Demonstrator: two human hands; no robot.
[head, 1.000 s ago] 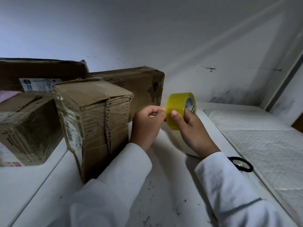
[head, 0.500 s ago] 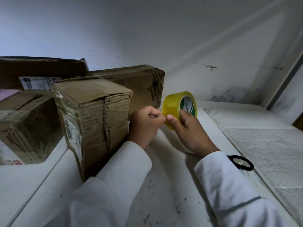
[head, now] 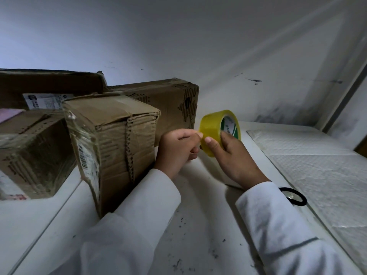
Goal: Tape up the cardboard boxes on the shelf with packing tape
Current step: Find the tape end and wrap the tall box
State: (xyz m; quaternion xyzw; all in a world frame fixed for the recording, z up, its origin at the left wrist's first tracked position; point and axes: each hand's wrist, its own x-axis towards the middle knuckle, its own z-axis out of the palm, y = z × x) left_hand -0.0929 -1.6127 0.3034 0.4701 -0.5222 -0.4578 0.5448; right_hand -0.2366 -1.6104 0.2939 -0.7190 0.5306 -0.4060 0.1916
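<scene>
Head camera view, looking down at two hands in white sleeves over a white shelf. Right hand holds a yellow roll of packing tape upright, fingers curled around it and thumb on its outer face. Left hand pinches at the roll's edge with fingertips pressed together, probably picking for the loose end. No strip looks pulled out yet, so taping seems barely begun. Nearest cardboard box, just left of the hands, already carries older tape; three more boxes sit beside and behind it. Black scissors handle peeks out beside the right sleeve. Shelf surface is scuffed, with white padded sheeting to the right and a grubby white wall behind.
</scene>
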